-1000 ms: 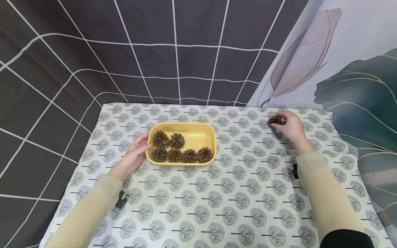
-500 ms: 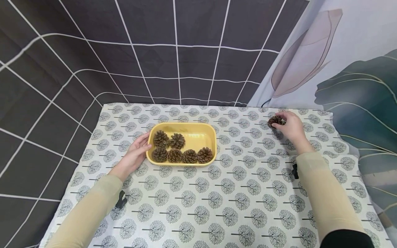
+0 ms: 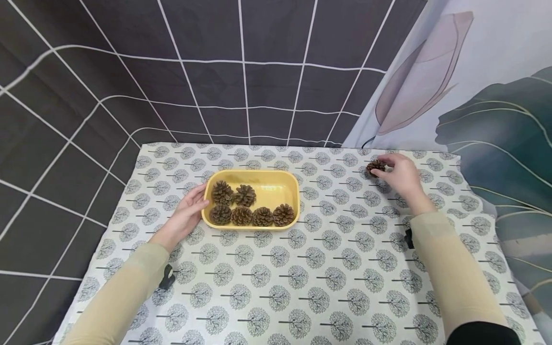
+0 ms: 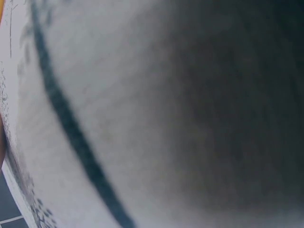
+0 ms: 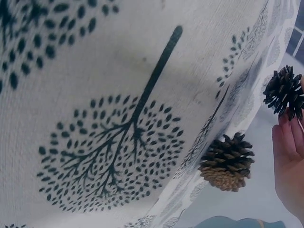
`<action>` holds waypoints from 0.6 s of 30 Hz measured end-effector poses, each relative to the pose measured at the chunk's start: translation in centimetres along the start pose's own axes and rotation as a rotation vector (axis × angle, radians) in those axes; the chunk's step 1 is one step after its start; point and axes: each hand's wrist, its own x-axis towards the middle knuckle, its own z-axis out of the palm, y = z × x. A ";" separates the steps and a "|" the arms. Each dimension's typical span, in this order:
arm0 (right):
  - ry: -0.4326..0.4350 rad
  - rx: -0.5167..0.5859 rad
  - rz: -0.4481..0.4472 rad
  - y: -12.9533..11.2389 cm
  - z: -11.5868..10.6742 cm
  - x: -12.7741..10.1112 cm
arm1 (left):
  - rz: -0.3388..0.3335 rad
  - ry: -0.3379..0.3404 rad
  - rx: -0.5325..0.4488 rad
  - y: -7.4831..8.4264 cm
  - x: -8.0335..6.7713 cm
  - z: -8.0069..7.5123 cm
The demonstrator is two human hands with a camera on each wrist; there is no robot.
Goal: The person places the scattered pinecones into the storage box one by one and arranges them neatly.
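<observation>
- In the left middle of the head view, the left hand is resting flat with relaxed fingers against the short left wall of the yellow tray, steadying it; the left wrist view is too blurred to add anything.
- Six pine cones are already sitting in the tray's left and near part, leaving its right rear bare.
- At the upper right, the right hand is pinching a loose pine cone in its fingertips, just lifting it clear of the tree-print cloth.
- The pick-up is seemingly underway; next comes carrying it leftward to the tray's bare space.
- Compared with half a second ago, the cone and fingertips are sitting slightly further left.
- The right wrist view is showing another pine cone lying on the cloth.
</observation>
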 end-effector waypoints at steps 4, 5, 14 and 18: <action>0.001 0.024 -0.031 -0.7 0.3 -0.1 | -0.001 0.002 0.008 0.0 0.1 0.0; 0.000 0.032 -0.038 -0.9 0.4 -0.1 | -0.002 0.002 0.011 0.0 0.1 -0.1; -0.026 0.071 -0.103 -3.9 1.1 -0.4 | -0.011 0.007 0.020 -0.1 0.2 -0.1; -0.030 0.086 -0.140 -5.3 1.6 -0.6 | -0.009 0.004 0.017 -0.1 0.2 -0.1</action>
